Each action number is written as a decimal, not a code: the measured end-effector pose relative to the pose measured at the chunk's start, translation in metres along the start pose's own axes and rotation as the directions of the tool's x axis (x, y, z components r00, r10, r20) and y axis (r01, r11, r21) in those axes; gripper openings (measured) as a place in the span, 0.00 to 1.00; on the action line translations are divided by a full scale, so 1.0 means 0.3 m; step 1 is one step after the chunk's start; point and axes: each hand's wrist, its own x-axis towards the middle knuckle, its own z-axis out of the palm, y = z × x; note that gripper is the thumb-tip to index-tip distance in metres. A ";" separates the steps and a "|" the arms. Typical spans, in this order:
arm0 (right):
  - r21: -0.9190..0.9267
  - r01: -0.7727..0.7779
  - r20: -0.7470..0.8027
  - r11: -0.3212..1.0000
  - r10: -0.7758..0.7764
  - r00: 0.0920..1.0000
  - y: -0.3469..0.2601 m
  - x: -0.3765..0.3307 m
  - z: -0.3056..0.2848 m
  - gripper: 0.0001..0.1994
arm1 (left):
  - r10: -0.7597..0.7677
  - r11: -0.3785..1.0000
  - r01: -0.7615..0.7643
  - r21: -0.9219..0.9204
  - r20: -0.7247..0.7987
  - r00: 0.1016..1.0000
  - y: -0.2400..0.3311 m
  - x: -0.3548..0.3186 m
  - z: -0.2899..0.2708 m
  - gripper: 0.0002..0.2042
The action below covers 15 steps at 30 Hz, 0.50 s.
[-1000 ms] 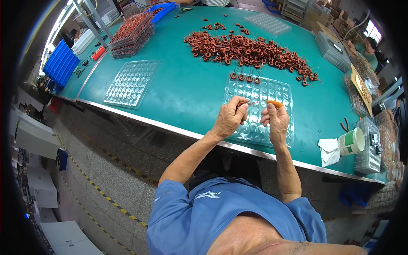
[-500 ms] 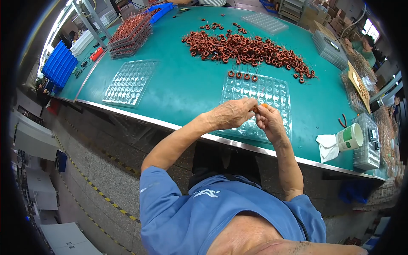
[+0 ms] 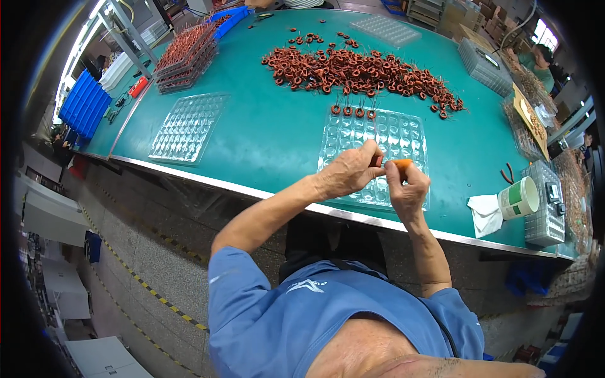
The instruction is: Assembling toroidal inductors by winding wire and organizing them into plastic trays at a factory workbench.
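My left hand [image 3: 350, 170] pinches a red-brown wire-wound ring coil [image 3: 377, 161], mostly covered by the fingers. Close beside it, my right hand [image 3: 408, 189] is closed, thumb against forefinger; an orange patch [image 3: 402, 164] shows at the forefinger, and I cannot tell whether it is a finger cover or a held piece. Any wire between the hands is too fine to see. Both hands are over a clear plastic tray [image 3: 413, 135] with round pockets. A short row of ring coils [image 3: 359, 113], leads pointing away from me, lies along its far left edge.
A long heap of ring coils [image 3: 353, 70] lies beyond the tray. Another clear tray [image 3: 189, 129] and stacked filled trays [image 3: 186, 57] are at left. Pliers [image 3: 507, 174], a white cloth [image 3: 485, 215] and a tub [image 3: 520, 197] sit at right. Another person [image 3: 541, 66] is far right.
My hands have drawn slightly apart, the right one turning so more of the orange patch shows. The ring coil in my left hand is more visible. The view has shifted a little.
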 end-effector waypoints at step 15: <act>0.253 -0.235 0.173 0.938 0.196 0.965 -0.018 0.043 0.017 0.11 | -0.220 0.652 0.126 -0.747 -0.027 0.975 -0.029 -0.036 0.061 0.17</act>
